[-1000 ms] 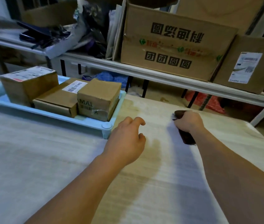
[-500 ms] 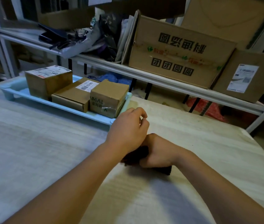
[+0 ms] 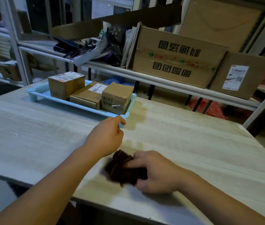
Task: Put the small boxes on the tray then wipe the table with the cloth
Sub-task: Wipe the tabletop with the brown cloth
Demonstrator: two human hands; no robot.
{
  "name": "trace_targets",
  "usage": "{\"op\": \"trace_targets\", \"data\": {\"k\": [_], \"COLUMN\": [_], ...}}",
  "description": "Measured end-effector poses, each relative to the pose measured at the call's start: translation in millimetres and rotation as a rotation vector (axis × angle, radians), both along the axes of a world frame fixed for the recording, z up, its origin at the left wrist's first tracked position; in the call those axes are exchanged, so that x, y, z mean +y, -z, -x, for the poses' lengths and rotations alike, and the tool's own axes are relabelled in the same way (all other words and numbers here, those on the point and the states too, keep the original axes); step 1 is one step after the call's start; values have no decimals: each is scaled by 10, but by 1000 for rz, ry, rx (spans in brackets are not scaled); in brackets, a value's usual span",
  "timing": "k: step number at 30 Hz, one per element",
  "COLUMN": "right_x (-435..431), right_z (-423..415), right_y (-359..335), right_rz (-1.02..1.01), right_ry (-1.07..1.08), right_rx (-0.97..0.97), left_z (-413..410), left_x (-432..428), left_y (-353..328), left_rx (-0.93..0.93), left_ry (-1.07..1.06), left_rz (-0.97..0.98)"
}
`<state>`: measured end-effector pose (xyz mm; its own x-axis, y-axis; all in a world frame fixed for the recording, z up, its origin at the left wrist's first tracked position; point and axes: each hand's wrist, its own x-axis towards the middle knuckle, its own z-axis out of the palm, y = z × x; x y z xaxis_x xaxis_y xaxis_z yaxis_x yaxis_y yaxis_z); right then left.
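Three small cardboard boxes sit on the light blue tray [image 3: 36, 93] at the table's far left: a tall one [image 3: 66, 84], a flat one [image 3: 86, 97] and a taped one [image 3: 117, 98]. My right hand [image 3: 156, 172] presses a dark brown cloth [image 3: 120, 169] onto the pale wooden table [image 3: 185, 135] near its front edge; the cloth is blurred. My left hand [image 3: 107, 137] hovers just in front of the tray's near right corner, fingers loosely curled, holding nothing.
A metal shelf [image 3: 169, 82] runs behind the table with large cardboard boxes [image 3: 175, 57] and bags [image 3: 96, 46] on it. More racks stand at the far left. The table's front edge lies close to my arms.
My right hand has dragged the cloth from the table's far right toward me and leftward. My left hand has stayed near the tray's corner. The view has pulled back.
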<state>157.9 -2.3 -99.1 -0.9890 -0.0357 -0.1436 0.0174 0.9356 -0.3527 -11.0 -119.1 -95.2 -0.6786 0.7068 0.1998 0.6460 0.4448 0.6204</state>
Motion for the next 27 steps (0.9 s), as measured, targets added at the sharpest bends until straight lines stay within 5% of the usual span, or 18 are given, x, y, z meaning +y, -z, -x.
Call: {"op": "trace_targets", "data": {"k": [2, 6, 12, 18, 21, 24, 27], "right_x": [-88, -323, -989, -70, 222, 15, -537], "right_z": [44, 715, 1110, 118, -236, -256, -222], "right_y": [-125, -128, 277, 289, 156, 17, 119], "right_rz": [60, 63, -166, -278, -179, -117, -115], "right_ry": [24, 439, 497, 845, 993, 889, 627], "right_rx": [30, 444, 178, 146, 165, 261, 157], "left_z": [37, 134, 233, -88, -349, -544, -584], "left_x": [-74, -174, -244, -24, 118, 219, 217], "left_y": [-44, -163, -141, 46, 108, 123, 82], "left_rx": [-1, 6, 63, -19, 20, 68, 89], "left_ry": [-10, -66, -151, 60, 199, 207, 111], "left_rz": [-28, -175, -128, -50, 49, 54, -66]}}
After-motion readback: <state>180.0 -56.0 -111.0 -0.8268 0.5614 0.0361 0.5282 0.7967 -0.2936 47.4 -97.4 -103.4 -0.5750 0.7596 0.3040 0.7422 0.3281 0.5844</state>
